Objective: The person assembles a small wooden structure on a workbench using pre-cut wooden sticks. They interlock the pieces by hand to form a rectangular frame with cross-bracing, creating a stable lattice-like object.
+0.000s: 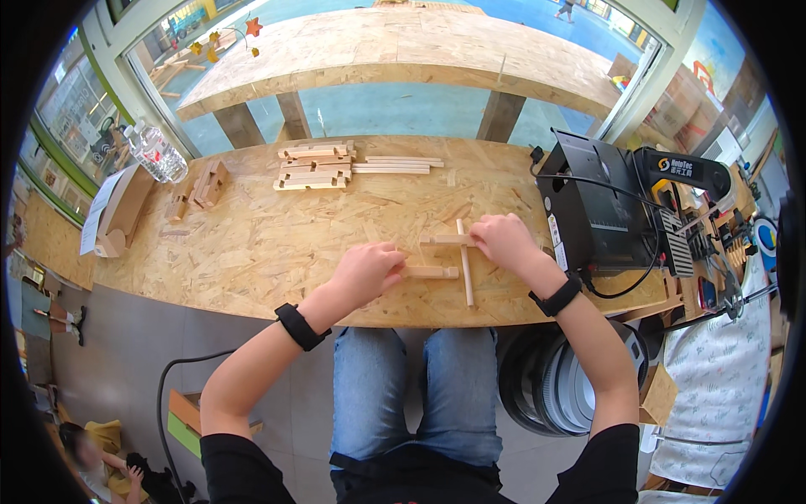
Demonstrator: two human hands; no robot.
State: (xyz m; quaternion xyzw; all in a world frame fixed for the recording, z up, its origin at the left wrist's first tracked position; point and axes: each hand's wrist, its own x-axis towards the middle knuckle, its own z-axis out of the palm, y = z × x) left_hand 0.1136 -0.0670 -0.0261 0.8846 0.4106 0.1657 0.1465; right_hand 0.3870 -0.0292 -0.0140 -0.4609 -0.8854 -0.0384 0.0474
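My left hand (367,273) is closed on one end of a short notched wooden block (432,272), which points right, close above the table. My right hand (506,239) pinches the right end of a second wooden block (447,241), a little farther from me. A round wooden dowel (468,281) crosses this second block near my right fingers, running toward me. Whether it passes through the block or lies against it, I cannot tell. The two blocks are apart, roughly parallel. My fingertips are partly hidden.
On the chipboard table (235,260), several notched wooden blocks (312,172) and thin wooden sticks (395,170) lie at the back. More blocks (208,185), a cardboard box (126,210) and plastic bottles (159,154) are left. A black machine (596,202) with cables stands right.
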